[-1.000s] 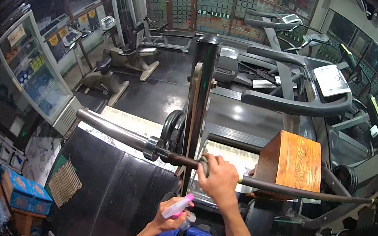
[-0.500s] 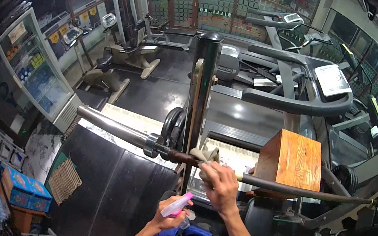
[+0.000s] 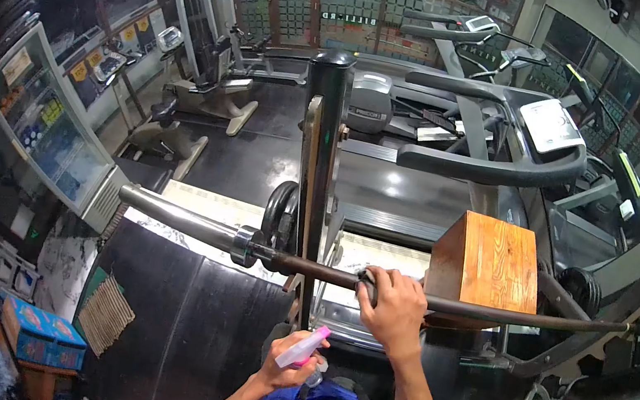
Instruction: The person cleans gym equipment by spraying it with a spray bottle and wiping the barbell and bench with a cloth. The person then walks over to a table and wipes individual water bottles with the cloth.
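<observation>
A long barbell [image 3: 486, 313] lies across the view, its thick silver sleeve [image 3: 175, 216] pointing left beyond the black upright post [image 3: 315, 166]. My right hand [image 3: 395, 306] is wrapped over the bar just right of the post, pressing a cloth [image 3: 367, 284] against it. Only a dark, bunched edge of that cloth shows. Below the bar, close to my body, my left hand [image 3: 289, 365] grips a spray bottle with a pink and white trigger head [image 3: 304, 350]. Most of the bottle is hidden by my fingers.
A wooden box [image 3: 486, 264] stands behind the bar on the right. Weight plates [image 3: 278, 212] hang by the post. Beyond are a treadmill [image 3: 493, 165] and exercise bikes. To the left stand a glass-door fridge [image 3: 51, 124], a blue carton [image 3: 41, 332] and a ribbed mat [image 3: 106, 315].
My right hand has slid rightward along the bar with the cloth, now closing more tightly over it. My left hand still holds the spray bottle. The view has shifted slightly.
</observation>
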The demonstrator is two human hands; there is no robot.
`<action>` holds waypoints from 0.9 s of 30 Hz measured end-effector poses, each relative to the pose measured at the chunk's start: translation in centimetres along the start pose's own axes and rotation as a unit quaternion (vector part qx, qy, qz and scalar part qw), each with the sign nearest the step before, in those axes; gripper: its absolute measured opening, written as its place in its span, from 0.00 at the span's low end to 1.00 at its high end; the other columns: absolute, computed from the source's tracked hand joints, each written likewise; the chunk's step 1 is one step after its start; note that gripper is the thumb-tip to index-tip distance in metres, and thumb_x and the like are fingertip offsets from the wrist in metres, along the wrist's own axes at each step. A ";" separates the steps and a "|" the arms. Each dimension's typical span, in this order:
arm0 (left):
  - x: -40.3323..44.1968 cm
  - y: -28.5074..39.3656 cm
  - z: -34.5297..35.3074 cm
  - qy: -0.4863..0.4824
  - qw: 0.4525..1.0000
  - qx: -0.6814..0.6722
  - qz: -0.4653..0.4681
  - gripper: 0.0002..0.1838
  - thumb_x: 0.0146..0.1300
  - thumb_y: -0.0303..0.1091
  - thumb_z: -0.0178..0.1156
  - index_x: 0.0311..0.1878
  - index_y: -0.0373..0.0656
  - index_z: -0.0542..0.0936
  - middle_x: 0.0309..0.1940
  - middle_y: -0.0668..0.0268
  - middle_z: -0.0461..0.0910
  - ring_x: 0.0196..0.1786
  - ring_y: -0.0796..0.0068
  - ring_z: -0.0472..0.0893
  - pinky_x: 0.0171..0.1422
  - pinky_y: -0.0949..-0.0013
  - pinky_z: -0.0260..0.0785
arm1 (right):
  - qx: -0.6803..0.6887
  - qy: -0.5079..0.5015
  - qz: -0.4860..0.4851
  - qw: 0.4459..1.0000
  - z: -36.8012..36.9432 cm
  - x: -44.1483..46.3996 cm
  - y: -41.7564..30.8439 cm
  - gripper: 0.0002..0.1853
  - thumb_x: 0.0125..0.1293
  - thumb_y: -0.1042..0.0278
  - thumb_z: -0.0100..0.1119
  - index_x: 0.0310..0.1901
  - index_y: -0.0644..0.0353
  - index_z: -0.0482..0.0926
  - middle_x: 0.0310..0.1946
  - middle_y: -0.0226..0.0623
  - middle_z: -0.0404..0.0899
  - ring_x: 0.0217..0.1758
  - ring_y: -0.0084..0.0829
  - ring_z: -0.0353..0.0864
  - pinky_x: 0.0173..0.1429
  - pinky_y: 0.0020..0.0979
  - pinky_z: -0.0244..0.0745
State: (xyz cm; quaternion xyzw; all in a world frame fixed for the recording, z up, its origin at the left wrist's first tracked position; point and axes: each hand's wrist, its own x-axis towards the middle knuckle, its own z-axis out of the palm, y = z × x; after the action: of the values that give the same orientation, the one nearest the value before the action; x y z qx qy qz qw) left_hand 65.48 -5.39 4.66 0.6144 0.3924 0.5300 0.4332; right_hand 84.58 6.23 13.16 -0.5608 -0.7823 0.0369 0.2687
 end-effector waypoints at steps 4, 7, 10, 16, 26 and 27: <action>0.1 0.0 0.4 -0.002 1.000 -0.005 0.011 0.21 0.58 0.23 0.60 0.56 0.31 0.75 0.45 0.58 0.84 0.36 0.72 0.88 0.43 0.70 0.81 | -0.038 -0.147 0.135 0.979 -1.3 3.3 -0.9 0.19 0.62 0.50 0.57 0.44 0.55 0.84 0.33 0.49 0.85 0.40 0.49 0.85 0.46 0.46 0.78; -0.2 -0.1 0.4 -0.004 1.000 -0.002 0.009 0.22 0.57 0.23 0.60 0.57 0.31 0.75 0.45 0.58 0.84 0.36 0.72 0.88 0.43 0.70 0.81 | -0.044 -0.199 0.156 0.966 0.0 5.1 0.7 0.23 0.62 0.47 0.52 0.41 0.57 0.86 0.31 0.55 0.84 0.41 0.51 0.86 0.48 0.47 0.78; -0.7 -0.5 0.3 -0.002 1.000 -0.003 0.004 0.22 0.57 0.23 0.60 0.57 0.31 0.75 0.45 0.58 0.85 0.35 0.72 0.88 0.43 0.70 0.81 | -0.036 -0.180 0.148 0.972 -0.1 5.0 0.5 0.18 0.61 0.52 0.54 0.36 0.58 0.86 0.30 0.51 0.85 0.37 0.49 0.86 0.47 0.47 0.78; -0.7 -0.6 0.1 0.005 1.000 0.014 0.022 0.21 0.58 0.24 0.60 0.56 0.31 0.75 0.45 0.58 0.85 0.36 0.73 0.88 0.42 0.71 0.81 | 0.015 0.144 -0.109 0.983 2.6 -1.6 1.0 0.15 0.61 0.60 0.61 0.49 0.53 0.81 0.41 0.40 0.84 0.46 0.44 0.83 0.59 0.39 0.73; -0.3 -0.3 0.3 -0.015 0.999 0.023 0.035 0.20 0.58 0.25 0.60 0.55 0.32 0.76 0.43 0.59 0.85 0.34 0.73 0.87 0.42 0.70 0.80 | 0.457 0.365 0.094 0.806 -2.1 -4.1 2.0 0.20 0.74 0.57 0.47 0.58 0.62 0.72 0.53 0.44 0.76 0.54 0.36 0.77 0.62 0.36 0.71; -0.2 -0.4 0.3 -0.018 0.999 0.030 0.041 0.20 0.58 0.24 0.60 0.55 0.32 0.76 0.43 0.59 0.85 0.33 0.73 0.87 0.42 0.70 0.80 | 0.393 0.367 0.067 0.840 -1.9 -4.0 2.9 0.18 0.72 0.59 0.51 0.58 0.60 0.73 0.53 0.45 0.77 0.54 0.37 0.78 0.63 0.37 0.70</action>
State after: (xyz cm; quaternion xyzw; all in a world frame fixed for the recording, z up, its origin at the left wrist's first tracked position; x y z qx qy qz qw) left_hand 65.75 -5.54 4.20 0.6522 0.3749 0.5240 0.3994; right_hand 88.81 3.23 12.24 -0.4315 -0.5069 0.1510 0.7308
